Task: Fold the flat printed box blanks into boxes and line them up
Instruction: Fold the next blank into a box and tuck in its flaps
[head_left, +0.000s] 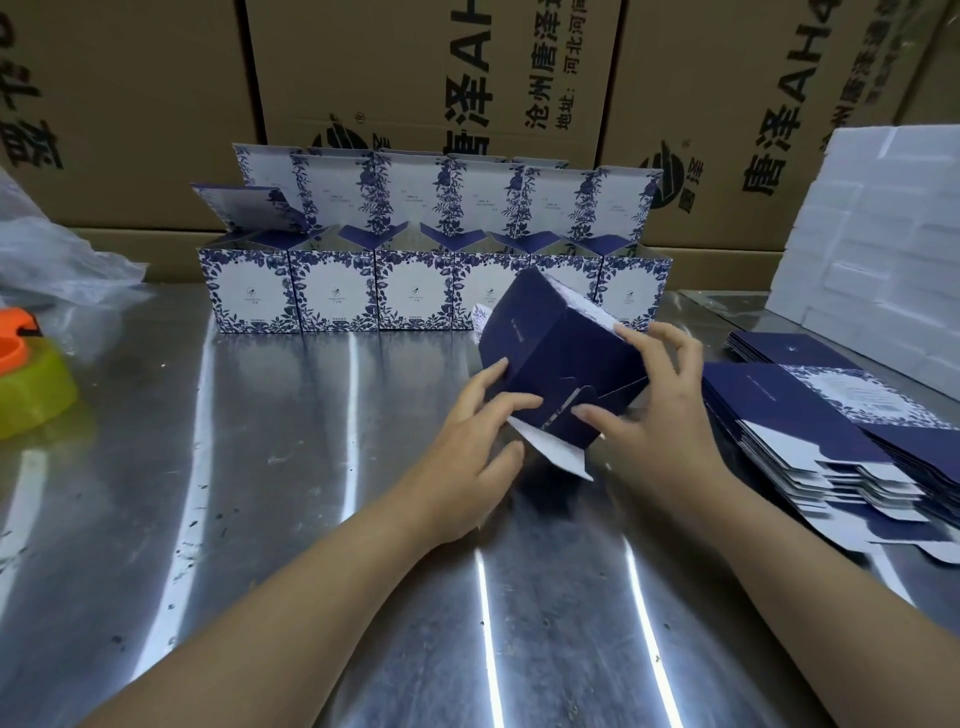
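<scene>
left hand (467, 447) presses, right hand (660, 415) grips half-folded box (550, 358) | tilted, bottom flaps toward camera

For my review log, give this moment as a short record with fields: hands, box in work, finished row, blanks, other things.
box in work: dark blue box, tilted above the metal table, a white flap sticking out
left hand: straight fingers press its near side
right hand: thumb and fingers grip it
finished row: six box fronts, lids up, at the table's back
blanks: stack of flat blanks, at right
other: white foam blocks right; cardboard cartons behind
</scene>
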